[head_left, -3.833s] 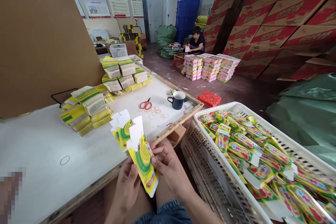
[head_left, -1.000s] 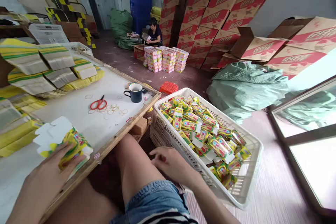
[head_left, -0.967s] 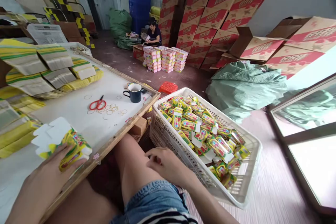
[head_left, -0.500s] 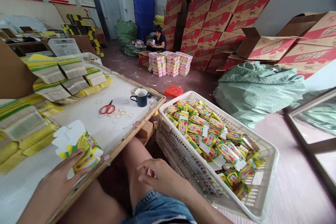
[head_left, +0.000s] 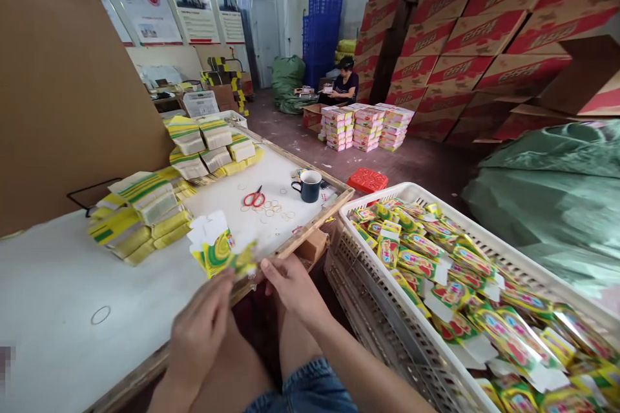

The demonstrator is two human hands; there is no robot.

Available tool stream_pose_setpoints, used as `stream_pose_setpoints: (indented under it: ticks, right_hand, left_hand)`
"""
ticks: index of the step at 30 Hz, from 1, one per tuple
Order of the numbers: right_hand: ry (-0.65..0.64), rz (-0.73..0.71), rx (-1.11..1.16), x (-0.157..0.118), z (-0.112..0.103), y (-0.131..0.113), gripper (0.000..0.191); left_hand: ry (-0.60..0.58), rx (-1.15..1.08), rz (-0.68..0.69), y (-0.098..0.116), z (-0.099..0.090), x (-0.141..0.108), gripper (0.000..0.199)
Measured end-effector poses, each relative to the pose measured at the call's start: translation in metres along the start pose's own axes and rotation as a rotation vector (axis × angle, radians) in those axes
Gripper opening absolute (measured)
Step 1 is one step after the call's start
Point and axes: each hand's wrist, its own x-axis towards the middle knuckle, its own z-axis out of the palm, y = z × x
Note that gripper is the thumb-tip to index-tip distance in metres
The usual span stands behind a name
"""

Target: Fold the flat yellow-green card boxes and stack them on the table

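Between my two hands, above the wooden edge of the table, is a small yellow-green carton (head_left: 246, 257), blurred by motion. My left hand (head_left: 201, 319) grips its near left side with bent fingers. At its right end, the thumb and fingers of my right hand (head_left: 293, 287) pinch it; part of that grip is hidden. Just beyond my left fingertips, flat unfolded cartons (head_left: 213, 245) with white flaps lie on the white tabletop (head_left: 140, 284). To my right, a white plastic crate (head_left: 411, 192) holds many yellow, green and red cartons (head_left: 421, 262), some with white flaps sticking out.
Bundled carton blanks (head_left: 145, 206) are stacked on the table's left. Red-handled scissors (head_left: 254, 199), rubber bands (head_left: 271, 208) and a dark mug (head_left: 309, 187) stand farther back. A red stool (head_left: 368, 179), pink box stacks (head_left: 365, 126), a seated person (head_left: 345, 85) and piled shipping cartons (head_left: 460, 45) are beyond.
My left hand has drawn a carton off the flat ones toward me. My right hand has come up from my lap to meet it. The view has swung left.
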Motion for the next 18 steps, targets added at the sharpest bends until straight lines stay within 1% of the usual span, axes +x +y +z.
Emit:
stream_pose_setpoints:
  ticks: [1, 2, 3, 4, 5, 6, 8, 9, 10, 11, 12, 13, 15, 16, 18]
  right_hand:
    - [0.010, 0.000, 0.035, 0.002, -0.001, 0.000, 0.044]
    - [0.020, 0.001, 0.067, 0.002, -0.003, 0.000, 0.043]
    - [0.031, 0.004, 0.096, 0.000, -0.007, 0.001, 0.042]
    - [0.042, 0.009, 0.119, -0.004, -0.010, 0.003, 0.041]
    - [0.054, 0.016, 0.138, -0.009, -0.014, 0.004, 0.040]
    - [0.066, 0.023, 0.152, -0.015, -0.017, 0.006, 0.039]
    - [0.089, 0.046, 0.184, -0.028, -0.020, 0.008, 0.038]
    - [0.097, 0.061, 0.206, -0.034, -0.020, 0.009, 0.039]
    - [0.099, 0.079, 0.232, -0.039, -0.020, 0.009, 0.040]
    - [0.093, 0.100, 0.263, -0.043, -0.018, 0.009, 0.040]
    - [0.081, 0.118, 0.293, -0.046, -0.017, 0.008, 0.039]
    - [0.068, 0.129, 0.319, -0.048, -0.015, 0.007, 0.038]
    - [0.047, 0.130, 0.344, -0.049, -0.014, 0.004, 0.037]
    - [0.044, 0.125, 0.343, -0.049, -0.014, 0.002, 0.035]
    - [0.055, 0.118, 0.315, -0.049, -0.016, -0.001, 0.034]
  left_hand:
    - [-0.036, -0.066, 0.095, 0.009, 0.003, -0.008, 0.034]
    - [-0.079, -0.135, 0.163, 0.017, 0.006, -0.016, 0.039]
    - [-0.112, -0.207, 0.185, 0.025, 0.010, -0.022, 0.043]
    - [-0.114, -0.280, 0.152, 0.032, 0.013, -0.026, 0.046]
    - [-0.073, -0.369, 0.068, 0.038, 0.016, -0.029, 0.047]
    - [-0.001, -0.478, -0.060, 0.043, 0.019, -0.030, 0.048]
    - [0.135, -0.743, -0.389, 0.050, 0.023, -0.028, 0.051]
    - [0.153, -0.896, -0.552, 0.052, 0.024, -0.025, 0.050]
    - [0.125, -1.048, -0.697, 0.053, 0.026, -0.022, 0.048]
    - [0.057, -1.187, -0.813, 0.053, 0.027, -0.019, 0.046]
    - [-0.024, -1.305, -0.890, 0.054, 0.027, -0.016, 0.043]
    - [-0.106, -1.406, -0.927, 0.054, 0.027, -0.013, 0.042]
    - [-0.218, -1.545, -0.915, 0.057, 0.026, -0.008, 0.039]
    - [-0.246, -1.583, -0.888, 0.059, 0.025, -0.006, 0.037]
    - [-0.251, -1.613, -0.850, 0.064, 0.024, -0.003, 0.035]
